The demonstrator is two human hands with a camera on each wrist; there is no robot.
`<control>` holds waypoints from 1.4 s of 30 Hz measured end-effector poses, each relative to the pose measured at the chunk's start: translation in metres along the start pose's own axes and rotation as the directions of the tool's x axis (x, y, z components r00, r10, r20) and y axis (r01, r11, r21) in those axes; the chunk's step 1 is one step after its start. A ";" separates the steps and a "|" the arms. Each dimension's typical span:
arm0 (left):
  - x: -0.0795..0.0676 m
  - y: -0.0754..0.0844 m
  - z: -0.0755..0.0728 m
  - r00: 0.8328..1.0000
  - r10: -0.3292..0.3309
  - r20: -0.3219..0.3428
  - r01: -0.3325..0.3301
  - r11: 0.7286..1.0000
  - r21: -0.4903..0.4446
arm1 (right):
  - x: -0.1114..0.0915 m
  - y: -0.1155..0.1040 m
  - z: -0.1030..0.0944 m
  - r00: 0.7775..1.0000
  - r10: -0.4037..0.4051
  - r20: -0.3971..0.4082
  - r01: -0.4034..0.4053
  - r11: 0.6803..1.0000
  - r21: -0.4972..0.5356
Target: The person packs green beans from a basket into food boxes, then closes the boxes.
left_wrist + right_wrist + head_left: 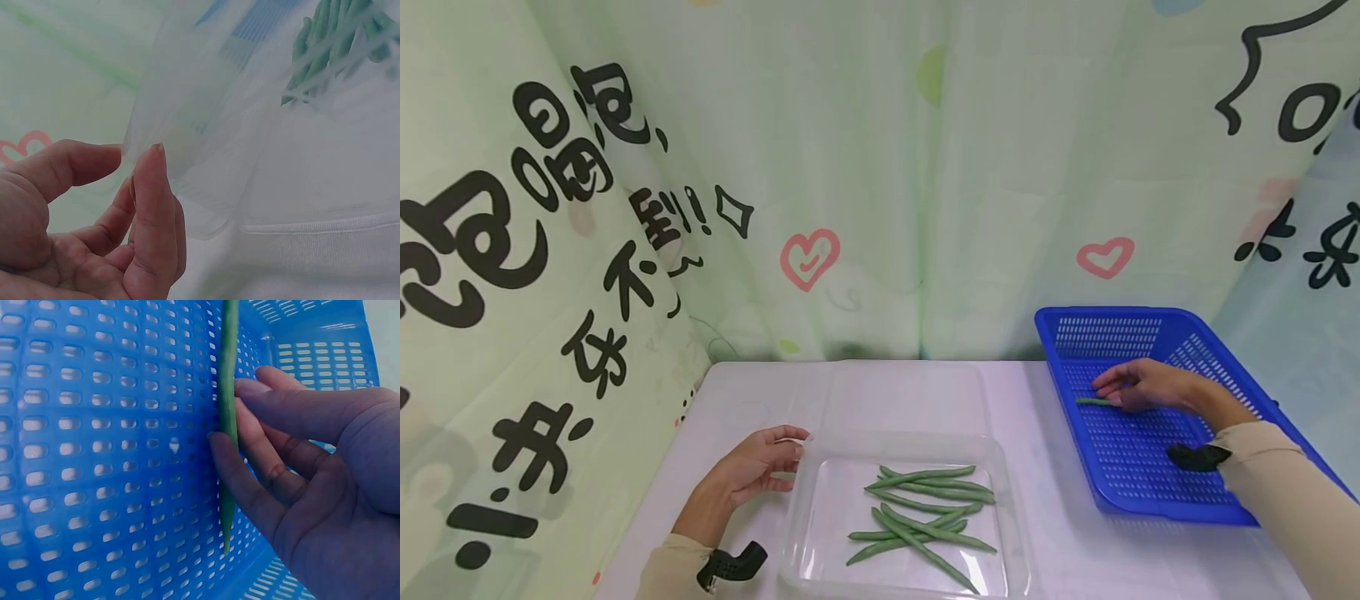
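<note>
My right hand (pixel 1138 385) reaches down into the blue basket (pixel 1165 508). Thumb and fingertips pinch a single green bean (pixel 227 381), which lies close along the perforated basket floor in the right wrist view. At the left rim of a clear plastic tray (pixel 797 517), my left hand (pixel 765 461) has its thumb and curled fingers around the edge. Its thumb tip meets the rim in the left wrist view. Several green beans (pixel 917 533) lie in the tray, some crossing each other in two loose groups.
The white tabletop (pixel 895 400) carries the tray in the middle and the basket on the right. Behind it hangs a pale green curtain (pixel 865 167) with hearts and black lettering, and it also runs along the left side. Each wrist wears a black strap.
</note>
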State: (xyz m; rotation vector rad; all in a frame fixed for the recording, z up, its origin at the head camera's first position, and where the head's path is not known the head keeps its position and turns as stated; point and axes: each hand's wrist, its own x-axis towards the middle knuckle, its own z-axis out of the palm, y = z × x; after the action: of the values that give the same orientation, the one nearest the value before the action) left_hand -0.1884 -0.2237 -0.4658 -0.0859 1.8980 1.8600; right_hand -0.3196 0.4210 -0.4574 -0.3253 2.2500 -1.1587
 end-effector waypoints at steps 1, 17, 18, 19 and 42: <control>0.000 0.000 0.000 1.000 0.000 -0.001 0.000 1.000 0.000 | 0.000 -0.001 0.000 1.000 0.000 -0.005 0.000 1.000 -0.012; 0.001 0.000 0.000 1.000 -0.001 -0.002 0.001 1.000 0.007 | 0.002 -0.016 0.011 0.997 -0.054 -0.051 0.036 0.955 -0.296; 0.001 0.000 0.000 1.000 0.001 -0.002 -0.001 1.000 0.009 | 0.002 -0.016 0.011 0.997 -0.053 -0.050 0.036 0.955 -0.295; 0.001 0.000 0.000 1.000 0.002 -0.002 -0.002 1.000 0.010 | 0.002 -0.016 0.011 0.997 -0.058 -0.047 0.041 0.953 -0.301; -0.001 0.001 0.001 1.000 0.004 0.000 -0.004 1.000 0.005 | -0.030 -0.040 0.000 0.991 -0.123 -0.047 0.097 0.926 -0.364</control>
State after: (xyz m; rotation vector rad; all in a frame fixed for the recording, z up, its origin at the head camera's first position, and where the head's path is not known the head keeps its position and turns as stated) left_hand -0.1877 -0.2229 -0.4642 -0.0809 1.9038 1.8578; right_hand -0.2971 0.4115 -0.4137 -0.5712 2.5328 -0.8115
